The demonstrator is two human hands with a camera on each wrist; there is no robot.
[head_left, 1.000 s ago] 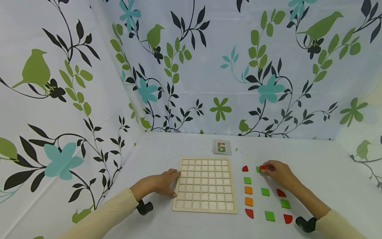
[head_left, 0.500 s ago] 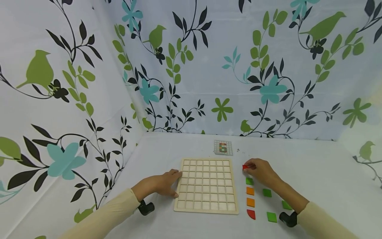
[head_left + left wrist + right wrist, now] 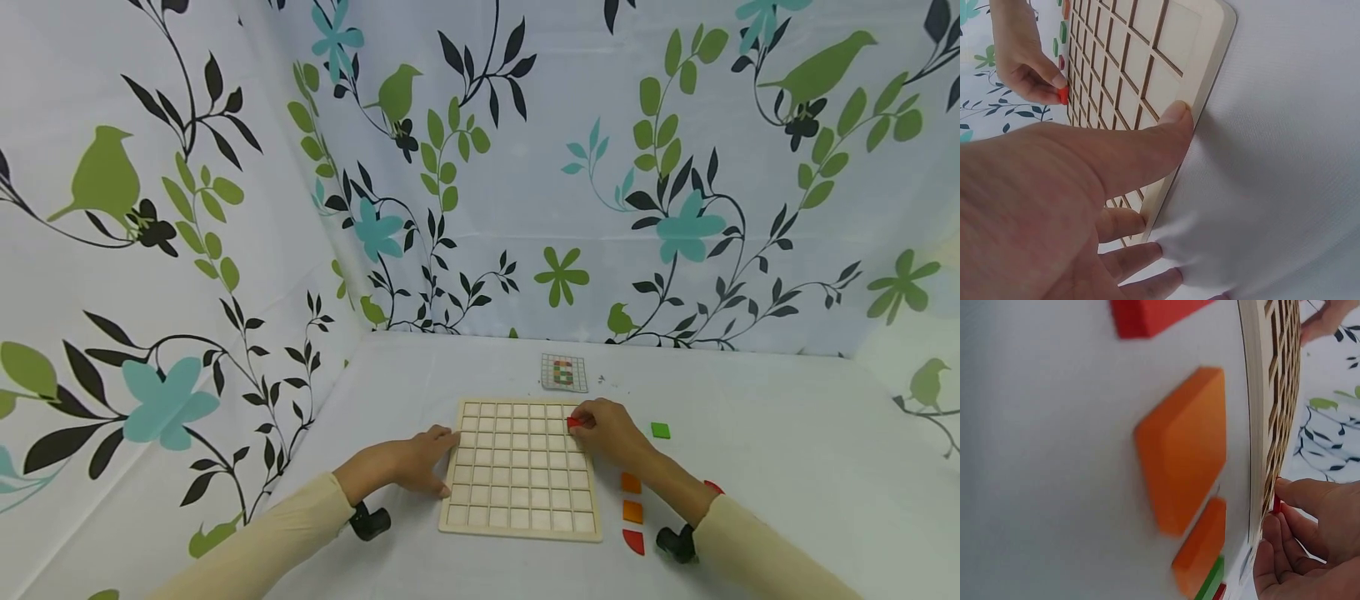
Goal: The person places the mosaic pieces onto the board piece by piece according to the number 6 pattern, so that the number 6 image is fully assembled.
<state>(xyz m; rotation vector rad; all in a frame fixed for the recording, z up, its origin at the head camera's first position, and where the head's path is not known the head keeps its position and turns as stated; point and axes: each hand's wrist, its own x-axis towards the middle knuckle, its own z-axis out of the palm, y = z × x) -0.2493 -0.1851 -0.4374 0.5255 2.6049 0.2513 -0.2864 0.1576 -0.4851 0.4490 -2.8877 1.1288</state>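
My right hand [image 3: 611, 432] pinches a small red tile [image 3: 573, 422] between thumb and fingers, over the far right corner of a wooden grid board [image 3: 521, 533]. In the right wrist view the red tile [image 3: 1277, 504] is a thin piece at the fingertips, at the board's edge. My left hand [image 3: 412, 461] rests at the board's left edge. Seen from the left wrist, its thumb [image 3: 1175, 119] lies on the board's rim, and the other fingers are spread along the side, partly on the cloth. The board's visible squares hold nothing.
Right of the board lie orange tiles [image 3: 632, 482] and a red quarter-round tile [image 3: 633, 542] in a column. A green tile [image 3: 660, 430] lies beyond the right forearm, which hides other tiles. A small pattern card [image 3: 564, 372] lies behind the board. Patterned cloth hangs behind.
My right hand has moved left with a red tile, from among the loose tiles on the right to the board's far right corner. The left hand has stayed at the board's edge.
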